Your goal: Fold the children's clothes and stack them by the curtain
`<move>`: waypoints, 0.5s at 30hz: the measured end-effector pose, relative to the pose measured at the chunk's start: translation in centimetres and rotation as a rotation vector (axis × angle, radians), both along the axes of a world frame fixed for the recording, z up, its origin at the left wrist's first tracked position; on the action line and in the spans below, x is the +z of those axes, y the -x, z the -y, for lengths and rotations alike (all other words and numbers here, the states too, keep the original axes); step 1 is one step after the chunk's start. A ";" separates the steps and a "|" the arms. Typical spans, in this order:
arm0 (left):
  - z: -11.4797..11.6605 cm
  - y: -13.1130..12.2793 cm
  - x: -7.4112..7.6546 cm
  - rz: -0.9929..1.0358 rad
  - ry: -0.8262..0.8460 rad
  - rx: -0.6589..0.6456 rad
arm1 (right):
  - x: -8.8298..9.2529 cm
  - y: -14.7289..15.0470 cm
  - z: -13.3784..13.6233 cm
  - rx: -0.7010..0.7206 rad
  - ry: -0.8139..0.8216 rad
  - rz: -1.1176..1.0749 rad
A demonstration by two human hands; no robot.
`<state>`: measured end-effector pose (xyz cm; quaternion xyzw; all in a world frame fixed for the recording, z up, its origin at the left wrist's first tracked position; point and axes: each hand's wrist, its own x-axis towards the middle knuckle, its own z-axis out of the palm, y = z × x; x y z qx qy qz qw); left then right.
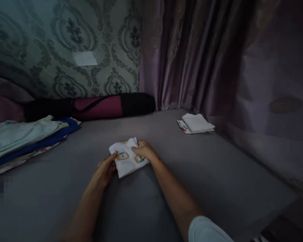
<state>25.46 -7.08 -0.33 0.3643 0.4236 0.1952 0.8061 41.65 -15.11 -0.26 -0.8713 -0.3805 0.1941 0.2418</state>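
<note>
A small folded white cloth (pixel 128 166) with a yellow and teal print is held between my two hands above the middle of the grey bed sheet. My left hand (pixel 106 169) grips its left edge, the thumb on top and the fingers underneath. On the right edge, my right hand (pixel 144 150) pinches the cloth, its thumb lying across the printed face. Whether the cloth touches the sheet below, I cannot tell.
Unfolded clothes (pixel 27 137) lie layered at the left. Folded white cloth (pixel 197 123) rests on a printed folded piece at the right. A long black and maroon bag (pixel 98 107) lies along the wall. Purple curtains (pixel 176 53) hang behind and to the right.
</note>
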 end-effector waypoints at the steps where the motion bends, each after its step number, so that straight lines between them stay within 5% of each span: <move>1: 0.2 0.0 0.4 0.008 -0.008 -0.006 | 0.0 0.1 -0.2 0.007 -0.017 -0.035; 9: 1.5 0.0 2.2 0.138 -0.048 0.096 | -0.5 0.1 -0.7 0.070 -0.266 -0.333; 15: 1.9 0.5 3.2 0.166 0.028 0.062 | 0.0 0.3 -0.6 -0.009 -0.358 -0.681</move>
